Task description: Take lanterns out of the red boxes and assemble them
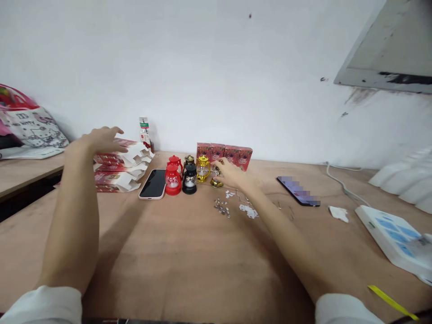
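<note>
My left hand (103,139) is raised over a stack of flattened red-and-white boxes (118,171) on the left, its fingers stretched out and holding nothing. At the middle of the table, my right hand (227,171) has its fingers bent around a small bronze-coloured lantern (217,182), which they partly hide. Just left of it stand several more miniature lanterns: a gold one (203,169), a black one (189,179), a red one (173,179), and others behind them. Small red printed boxes (238,155) stand upright behind my right hand.
A pink-edged phone (153,184) lies left of the lanterns, another phone (298,191) to the right. Small silvery pieces (222,208) and white tags (249,211) are scattered in front. At right are a white-and-blue device (393,234), its cable (344,188) and yellow tape (391,300).
</note>
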`<state>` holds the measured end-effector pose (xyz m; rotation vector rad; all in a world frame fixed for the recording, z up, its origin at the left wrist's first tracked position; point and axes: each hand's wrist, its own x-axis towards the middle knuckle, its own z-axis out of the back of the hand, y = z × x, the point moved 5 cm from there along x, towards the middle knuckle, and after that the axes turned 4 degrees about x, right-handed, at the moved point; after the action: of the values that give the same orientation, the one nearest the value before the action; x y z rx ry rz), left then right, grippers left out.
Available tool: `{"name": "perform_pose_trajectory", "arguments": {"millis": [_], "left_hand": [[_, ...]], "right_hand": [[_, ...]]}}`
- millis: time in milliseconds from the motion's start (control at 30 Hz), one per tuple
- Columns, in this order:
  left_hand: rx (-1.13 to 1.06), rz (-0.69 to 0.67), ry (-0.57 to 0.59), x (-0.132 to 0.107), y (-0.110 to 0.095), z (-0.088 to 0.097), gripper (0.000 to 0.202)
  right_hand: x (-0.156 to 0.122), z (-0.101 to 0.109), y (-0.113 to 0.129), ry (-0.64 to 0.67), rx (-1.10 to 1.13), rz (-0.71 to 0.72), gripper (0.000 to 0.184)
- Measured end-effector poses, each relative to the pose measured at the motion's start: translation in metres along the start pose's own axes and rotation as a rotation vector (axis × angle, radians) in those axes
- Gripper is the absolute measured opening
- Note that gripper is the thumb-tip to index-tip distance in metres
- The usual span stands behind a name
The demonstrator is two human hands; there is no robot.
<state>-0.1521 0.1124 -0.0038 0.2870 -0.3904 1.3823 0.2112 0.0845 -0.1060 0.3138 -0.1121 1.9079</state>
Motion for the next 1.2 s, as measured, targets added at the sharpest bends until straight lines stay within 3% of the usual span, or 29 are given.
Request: {"name": "perform_pose_trajectory", "arguments": {"millis": [100,200,267,400,500,600,733,867,967,1133,1200], "left_hand": [[0.096,-0.071,-0.053,-0.012,-0.039,0.027,0.068],[-0.018,-0.226,-0.163,-0.027,-0.091,0.048,0.054],[-0.165,-0.317,-0.212,-0.036,-0.126,0.052,0.049],[-0.372,-0.465,-0.121,-0.044,-0.187,0.029,0.056],[-0.450,-0.495,-0.012,-0.046,-0.217,0.002,0.074],[-0.576,-0.475,0.080,-0.047,-0.229,-0.014,0.079],[-0.554,-0.375,0.124,-0.049,-0.229,-0.015,0.059],[-0.404,-0.288,0.040,-0.049,-0.223,-0.009,0.053],[-0.358,-0.305,-0.013,-0.048,-0.221,-0.009,0.054],[-0.353,-0.414,-0.012,-0.054,-0.227,-0.005,0.053],[-0.362,-0.467,0.004,-0.058,-0.232,-0.003,0.055]], "right_hand": [[0.001,0.000,-0.006,-0.003,-0.007,-0.010,0.029],[0.001,0.010,-0.015,-0.069,0.068,0.016,0.019],[0.000,0.022,-0.019,-0.136,0.157,0.069,0.015],[-0.012,0.060,-0.017,-0.318,0.412,0.221,0.011],[-0.024,0.084,-0.008,-0.388,0.618,0.310,0.016],[-0.035,0.098,0.007,-0.383,0.817,0.413,0.021],[-0.042,0.107,0.020,-0.415,0.936,0.441,0.017],[-0.044,0.114,0.014,-0.565,0.922,0.321,0.024],[-0.043,0.115,0.001,-0.638,0.887,0.183,0.025],[-0.040,0.113,-0.015,-0.675,0.714,0.041,0.027],[-0.037,0.110,-0.015,-0.592,0.627,0.038,0.026]]}}
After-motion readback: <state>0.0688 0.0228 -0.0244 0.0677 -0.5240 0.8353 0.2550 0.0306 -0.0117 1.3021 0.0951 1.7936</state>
